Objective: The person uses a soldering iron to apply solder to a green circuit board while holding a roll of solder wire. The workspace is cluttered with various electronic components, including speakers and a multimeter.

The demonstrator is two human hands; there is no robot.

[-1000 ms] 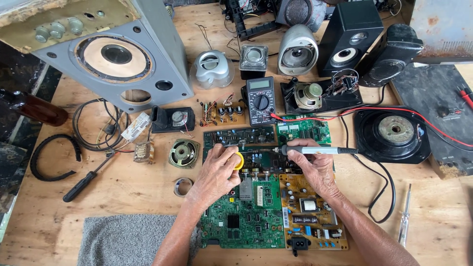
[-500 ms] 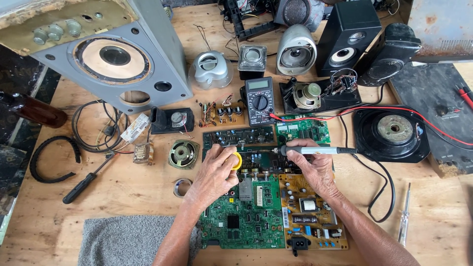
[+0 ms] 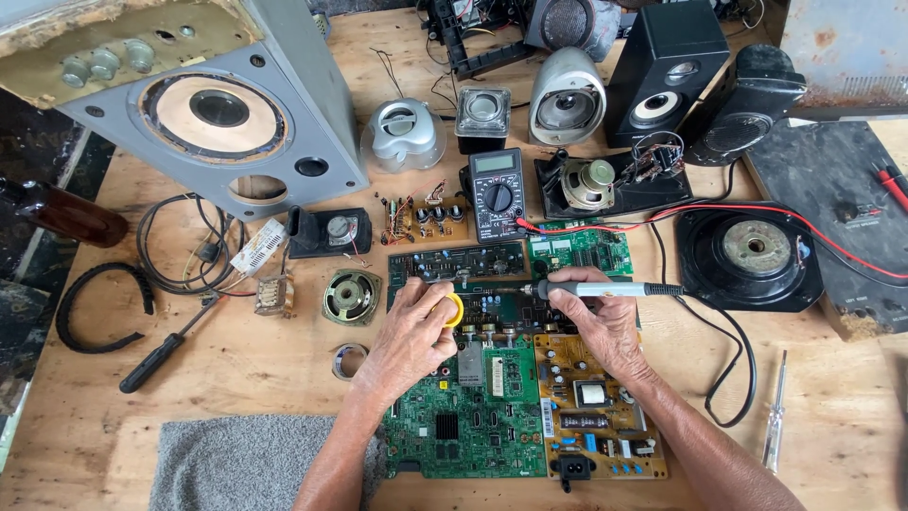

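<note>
desk (image 3: 284, 397): bare wood, matt, grain visible
cloth (image 3: 236, 464): grey, rough weave
green board (image 3: 473, 416): glossy lacquer
black speaker (image 3: 667, 66): smooth black plastic
soldering iron (image 3: 605, 290): grey plastic handle

Both hands curl inward, left hand (image 3: 409, 333) beside right hand (image 3: 598, 317).

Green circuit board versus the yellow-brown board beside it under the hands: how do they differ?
The green circuit board is larger, under the left hand; the yellow-brown board is narrower, under the right hand, which holds the soldering iron. The yellow-brown board carries bulkier parts. Both lie flat, side by side.
</note>
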